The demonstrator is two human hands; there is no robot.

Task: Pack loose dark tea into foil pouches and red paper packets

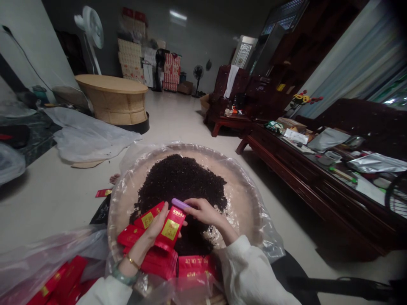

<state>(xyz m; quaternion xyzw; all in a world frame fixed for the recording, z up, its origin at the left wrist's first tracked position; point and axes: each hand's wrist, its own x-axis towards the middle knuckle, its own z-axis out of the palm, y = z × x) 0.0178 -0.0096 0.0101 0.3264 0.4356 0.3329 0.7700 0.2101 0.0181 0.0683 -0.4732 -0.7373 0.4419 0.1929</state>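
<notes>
My left hand (156, 225) grips an upright red packet (170, 229) with a gold label. Across the packet's top edge lies a light purple bar (179, 204), and the fingers of my right hand (202, 212) close on its right end. Whether the bar clamps the packet or only rests against its mouth I cannot tell. Behind both hands spreads a heap of dark loose leaves (182, 178), like tea, in a round, plastic-lined tray (246, 203). More red packets (159, 260) lie under and beside my left forearm, and a further stack (197, 266) is at the near rim.
Clear plastic sheeting (273, 245) hangs over the tray's rim. More red packets (65, 281) lie at lower left. A cluttered dark wooden table (286, 165) runs along the right. A woven round stand (119, 101) and a white fan (92, 27) are at back left.
</notes>
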